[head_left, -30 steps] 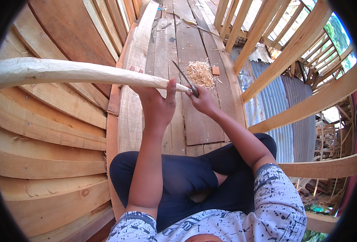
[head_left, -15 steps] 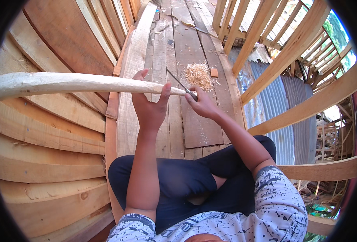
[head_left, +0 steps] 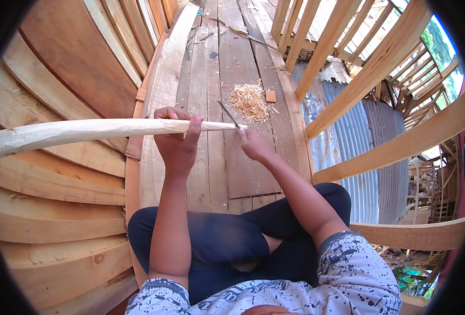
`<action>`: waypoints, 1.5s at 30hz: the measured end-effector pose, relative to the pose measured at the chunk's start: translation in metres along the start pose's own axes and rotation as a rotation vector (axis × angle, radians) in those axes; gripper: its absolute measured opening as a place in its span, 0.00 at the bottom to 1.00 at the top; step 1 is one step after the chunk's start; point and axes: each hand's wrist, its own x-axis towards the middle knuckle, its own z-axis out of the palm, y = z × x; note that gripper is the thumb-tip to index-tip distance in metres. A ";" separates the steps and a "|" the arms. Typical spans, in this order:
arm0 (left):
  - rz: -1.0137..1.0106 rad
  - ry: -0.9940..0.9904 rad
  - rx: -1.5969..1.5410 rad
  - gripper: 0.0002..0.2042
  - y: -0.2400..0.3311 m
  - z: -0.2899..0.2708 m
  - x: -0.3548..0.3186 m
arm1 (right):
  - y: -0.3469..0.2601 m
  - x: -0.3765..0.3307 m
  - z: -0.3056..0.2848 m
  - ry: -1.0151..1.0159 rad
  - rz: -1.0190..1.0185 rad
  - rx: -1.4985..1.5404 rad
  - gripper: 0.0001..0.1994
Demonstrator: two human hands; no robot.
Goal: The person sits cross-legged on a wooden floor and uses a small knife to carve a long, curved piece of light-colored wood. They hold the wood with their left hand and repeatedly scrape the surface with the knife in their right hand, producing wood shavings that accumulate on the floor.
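Note:
A long, pale, peeled wooden pole (head_left: 93,127) runs in from the left, slightly curved, and thins to a tip in front of me. My left hand (head_left: 179,134) is closed round it, fingers behind and thumb over the near side. At the tip, my right hand (head_left: 254,143) is closed on a knife (head_left: 227,113), whose handle is mostly hidden in the fist. The thin dark blade points up and to the left, beyond the pole, and its base crosses close to the tip. Whether the right fingers also touch the wood, I cannot tell.
I sit cross-legged on a plank floor (head_left: 203,173). A heap of wood shavings (head_left: 250,101) lies ahead, beside a small orange-brown block (head_left: 270,96). A board wall (head_left: 59,184) stands close on the left; a slatted wooden railing (head_left: 390,155) borders the right, above corrugated metal sheets (head_left: 350,142).
The left hand has gone from open beside the pole to wrapped round it. The pole sits lower in the picture, and the right hand with the knife has dropped a little too.

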 end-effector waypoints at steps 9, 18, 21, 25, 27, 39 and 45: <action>0.002 0.059 0.046 0.16 0.000 -0.004 -0.001 | -0.038 -0.012 -0.009 -0.031 -0.075 0.002 0.21; -0.032 0.070 0.013 0.18 0.007 0.000 -0.001 | -0.023 0.000 -0.006 -0.060 -0.162 -0.031 0.23; -0.016 0.046 0.099 0.16 0.006 0.002 0.001 | -0.008 0.009 -0.009 -0.108 0.110 -0.107 0.23; -0.044 0.086 0.101 0.16 0.008 -0.002 -0.003 | -0.046 -0.009 -0.008 -0.044 -0.190 -0.032 0.22; -0.036 0.065 0.075 0.16 0.008 0.008 -0.002 | -0.013 -0.005 -0.001 0.064 -0.230 0.022 0.19; -0.045 0.077 0.078 0.19 0.006 0.000 -0.002 | 0.005 0.012 0.015 0.053 -0.041 -0.131 0.23; -0.058 0.069 0.073 0.19 0.008 0.003 -0.002 | 0.009 0.012 0.005 0.040 -0.011 -0.108 0.21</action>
